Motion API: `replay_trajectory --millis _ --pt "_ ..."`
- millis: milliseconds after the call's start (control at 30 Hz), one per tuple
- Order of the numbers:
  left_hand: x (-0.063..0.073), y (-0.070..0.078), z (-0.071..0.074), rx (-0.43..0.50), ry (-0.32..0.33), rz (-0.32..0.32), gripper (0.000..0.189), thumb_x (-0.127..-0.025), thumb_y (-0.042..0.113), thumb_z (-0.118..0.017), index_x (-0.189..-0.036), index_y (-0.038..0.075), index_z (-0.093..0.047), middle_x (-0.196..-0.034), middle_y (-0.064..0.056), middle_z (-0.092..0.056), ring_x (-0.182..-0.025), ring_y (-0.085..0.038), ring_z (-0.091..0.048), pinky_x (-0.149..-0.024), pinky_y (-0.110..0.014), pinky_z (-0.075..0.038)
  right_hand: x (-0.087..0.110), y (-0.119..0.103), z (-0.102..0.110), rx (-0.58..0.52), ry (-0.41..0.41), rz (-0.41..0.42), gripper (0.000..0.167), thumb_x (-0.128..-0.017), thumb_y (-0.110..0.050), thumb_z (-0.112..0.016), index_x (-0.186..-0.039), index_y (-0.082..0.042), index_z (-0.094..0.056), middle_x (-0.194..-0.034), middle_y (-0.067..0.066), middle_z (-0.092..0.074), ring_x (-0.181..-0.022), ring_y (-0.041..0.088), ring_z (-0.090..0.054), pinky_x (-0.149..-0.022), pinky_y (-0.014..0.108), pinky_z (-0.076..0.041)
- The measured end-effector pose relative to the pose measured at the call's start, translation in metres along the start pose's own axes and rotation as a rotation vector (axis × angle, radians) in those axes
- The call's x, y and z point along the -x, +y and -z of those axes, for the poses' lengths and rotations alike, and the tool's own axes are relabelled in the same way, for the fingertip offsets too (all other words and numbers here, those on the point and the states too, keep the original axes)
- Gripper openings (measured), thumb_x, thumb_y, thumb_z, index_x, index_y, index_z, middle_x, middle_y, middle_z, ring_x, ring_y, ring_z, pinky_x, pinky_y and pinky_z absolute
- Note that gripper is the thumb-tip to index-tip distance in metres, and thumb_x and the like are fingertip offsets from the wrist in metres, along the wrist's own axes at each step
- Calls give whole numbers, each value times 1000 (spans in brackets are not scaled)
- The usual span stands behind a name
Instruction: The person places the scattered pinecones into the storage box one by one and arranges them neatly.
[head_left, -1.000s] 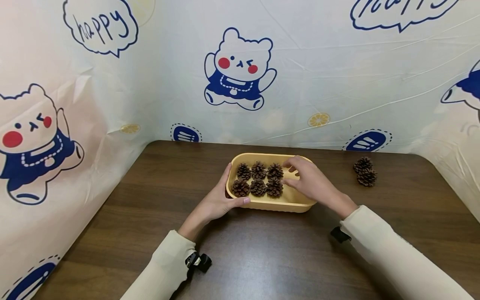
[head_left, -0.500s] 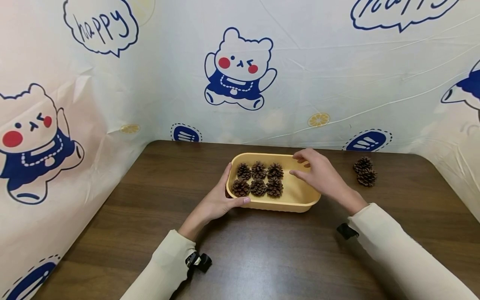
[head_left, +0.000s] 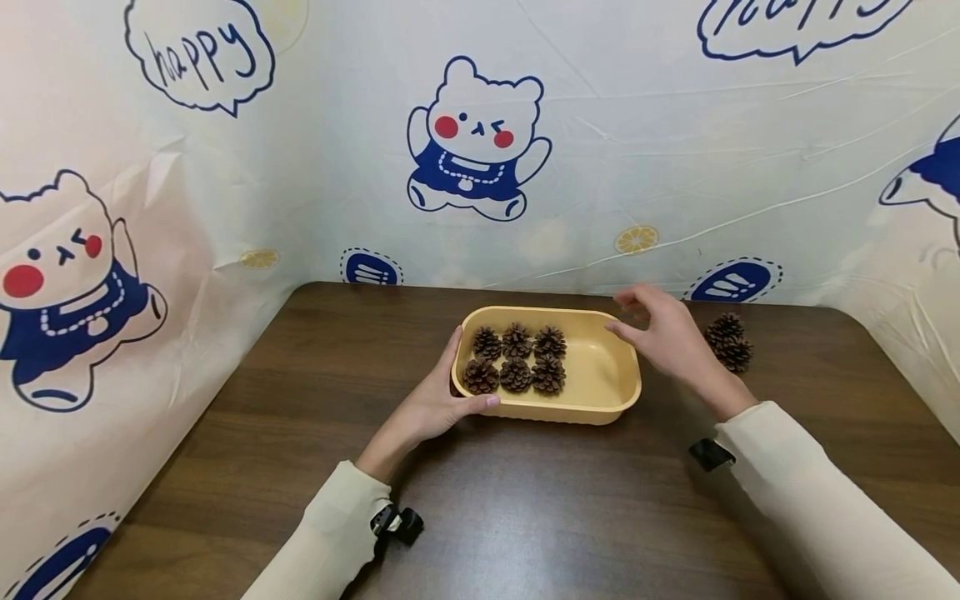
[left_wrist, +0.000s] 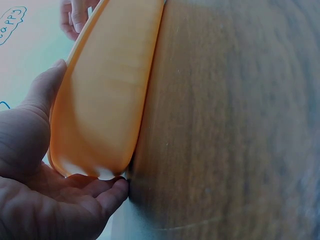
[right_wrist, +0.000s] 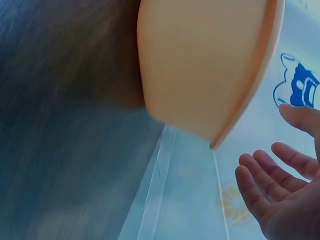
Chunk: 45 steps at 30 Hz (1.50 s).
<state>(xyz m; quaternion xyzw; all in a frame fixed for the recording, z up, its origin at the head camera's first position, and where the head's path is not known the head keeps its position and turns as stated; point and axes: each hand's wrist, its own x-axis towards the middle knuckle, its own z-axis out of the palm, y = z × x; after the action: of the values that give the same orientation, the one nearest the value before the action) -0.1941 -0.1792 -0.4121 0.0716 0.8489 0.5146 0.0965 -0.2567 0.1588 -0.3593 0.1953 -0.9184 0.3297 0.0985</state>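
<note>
A yellow plastic basin [head_left: 603,375] stands on the wooden table in the head view, with several brown pine cones [head_left: 516,375] set in two rows in its left part. My left hand [head_left: 431,408] grips the basin's left end, thumb along the front rim and fingers around the side; the left wrist view shows this hand [left_wrist: 60,200] against the basin's wall [left_wrist: 107,95]. Above the basin's right rim hovers my right hand [head_left: 671,342], holding nothing. In the right wrist view its fingers [right_wrist: 275,187] are spread and loosely bent, apart from the basin [right_wrist: 200,60].
Two more pine cones [head_left: 732,353] lie together at the table's back right, just beyond my right hand. A patterned cloth [head_left: 600,150] with bear drawings hangs behind and along the sides of the dark wooden table [head_left: 540,508].
My right hand has risen out of the basin and moved right, from beside the pine cones to past the right rim. My left hand and the basin have stayed put.
</note>
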Motion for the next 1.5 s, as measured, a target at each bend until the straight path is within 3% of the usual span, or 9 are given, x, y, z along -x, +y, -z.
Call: replay_trajectory --millis 600,1267,1500 --pt "-2 -2 0 14 3 7 128 -85 29 -89 -170 28 6 -171 -20 -27 -148 -33 -42 -128 -55 -21 5 38 30 -6 118 -63 42 -97 -13 -76 -129 10 -60 -124 30 -63 -114 47 -63 -98 62 -52" --pt "-1 -2 -1 20 6 4 128 -85 29 -90 -170 28 6 -172 -20 -25 -151 -33 -39 -129 -55 -19 12 91 45 10 110 -212 48 -101 -20 -71 -138 7 -55 -137 31 -57 -124 52 -57 -103 66 -47" --pt "-1 -2 -1 15 6 2 128 -85 30 -89 -170 27 7 -172 -20 -24 -152 -33 -37 -129 -55 -19 15 108 48 10 113 -222 46 -102 -22 -70 -137 6 -56 -138 32 -58 -123 52 -58 -100 65 -47"
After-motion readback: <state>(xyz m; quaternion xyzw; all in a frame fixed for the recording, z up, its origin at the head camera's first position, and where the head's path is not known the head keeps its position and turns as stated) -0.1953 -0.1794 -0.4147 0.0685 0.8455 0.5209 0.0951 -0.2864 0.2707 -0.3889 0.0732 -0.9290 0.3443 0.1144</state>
